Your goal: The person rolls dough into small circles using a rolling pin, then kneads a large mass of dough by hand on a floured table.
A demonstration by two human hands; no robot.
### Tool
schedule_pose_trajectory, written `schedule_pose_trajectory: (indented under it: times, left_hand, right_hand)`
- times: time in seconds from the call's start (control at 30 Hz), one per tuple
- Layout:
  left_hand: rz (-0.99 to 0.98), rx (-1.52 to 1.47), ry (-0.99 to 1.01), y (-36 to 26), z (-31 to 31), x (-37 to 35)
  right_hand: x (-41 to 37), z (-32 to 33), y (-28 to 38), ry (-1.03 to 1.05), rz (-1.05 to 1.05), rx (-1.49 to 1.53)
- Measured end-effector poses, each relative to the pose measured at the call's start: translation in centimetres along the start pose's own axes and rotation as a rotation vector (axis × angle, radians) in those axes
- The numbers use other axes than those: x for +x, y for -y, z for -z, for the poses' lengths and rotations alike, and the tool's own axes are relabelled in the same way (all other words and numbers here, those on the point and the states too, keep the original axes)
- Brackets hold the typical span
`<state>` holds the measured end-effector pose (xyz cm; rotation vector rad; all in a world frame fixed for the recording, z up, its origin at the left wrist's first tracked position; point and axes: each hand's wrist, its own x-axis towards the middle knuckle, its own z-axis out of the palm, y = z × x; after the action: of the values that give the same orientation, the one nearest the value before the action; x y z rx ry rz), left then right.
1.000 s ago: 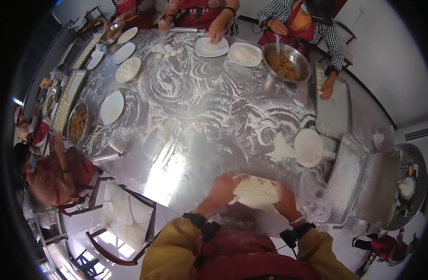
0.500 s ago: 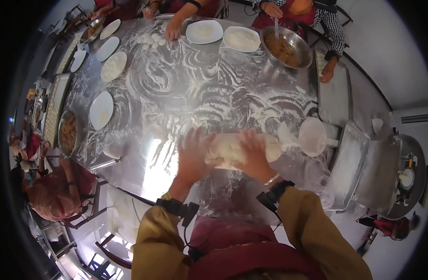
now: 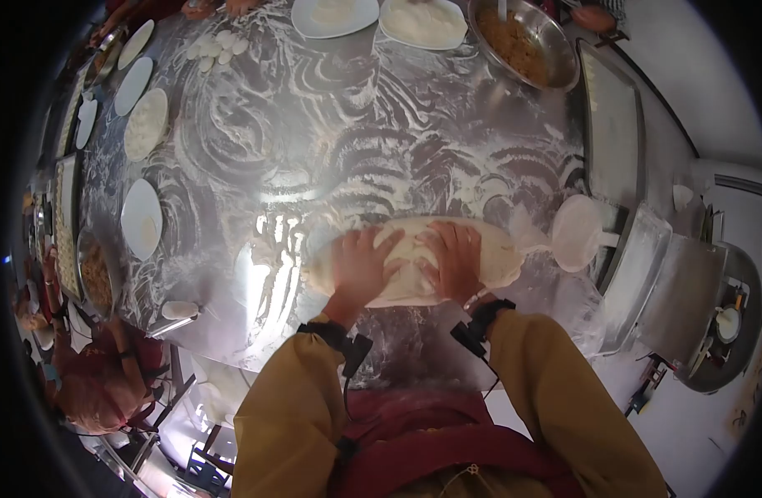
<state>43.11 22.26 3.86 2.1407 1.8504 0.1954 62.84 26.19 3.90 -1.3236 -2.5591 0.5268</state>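
Observation:
A long pale slab of dough (image 3: 501, 257) lies across the floured metal table (image 3: 314, 141) near its front edge. Both hands press on it from above. My left hand (image 3: 360, 266) rests on the left part with its fingers spread. Right of it, my right hand (image 3: 454, 259) lies on the middle of the dough, fingers pointing away from me. The thumbs are close together but apart. Dough shows between the hands and beyond them on both sides.
Flour streaks cover the metal. A round pale board (image 3: 577, 233) stands right of the dough, beside metal trays (image 3: 634, 286). White plates (image 3: 142, 219) line the left side. A steel bowl of filling (image 3: 522, 41) and small dough pieces (image 3: 219, 48) are at the back. A person sits at the lower left.
The view has tilted down and shifted. My hands have come closer together on the dough, which now reaches farther to the left and looks wider and flatter.

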Motion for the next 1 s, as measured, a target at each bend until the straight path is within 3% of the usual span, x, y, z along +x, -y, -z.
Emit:
schedule_pose_trajectory:
  times: [0.23, 0.33, 0.4, 0.53, 0.6, 0.7, 0.73, 0.8, 0.9, 1.0]
  left_hand:
    - [0.044, -0.099, -0.068, 1.9, -1.9, 2.8]
    - [0.134, -0.230, 0.022, 1.7, -1.0, 2.6]
    - [0.069, -0.177, -0.057, 1.3, -1.2, 0.5]
    - [-0.118, -0.071, -0.212, -2.1, 1.9, -6.5]
    - [-0.102, -0.043, -0.100, -4.7, 3.7, -11.0]
    - [0.103, -0.152, 0.122, -7.4, 5.1, -16.2]
    - [0.129, -0.112, 0.056, -8.5, 5.5, -16.9]
    - [0.168, -0.030, -0.066, -10.7, 5.8, -17.3]
    - [0.150, -0.065, -0.173, -10.7, -0.1, -16.8]
    - [0.137, 0.041, -0.113, -9.7, -1.0, -15.4]
  right_hand:
    - [3.1, -1.5, -1.4, -0.089, -0.066, -0.069]
    - [2.1, -1.7, -0.9, -0.078, -0.096, -0.069]
    - [1.0, -1.1, -0.3, -0.036, -0.099, -0.064]
    - [-4.5, 3.3, 2.5, -0.020, -0.001, 0.243]
    - [-7.9, 5.9, 4.1, 0.082, -0.020, 0.275]
    - [-11.2, 8.7, 4.8, 0.007, 0.002, 0.067]
    - [-11.8, 8.4, 4.6, 0.014, 0.012, 0.183]
    - [-13.1, 6.3, 4.4, 0.113, 0.119, 0.026]
    - [-14.0, 4.2, 4.5, 0.101, 0.177, -0.051]
    - [-14.0, 2.1, 3.3, 0.032, 0.173, -0.081]
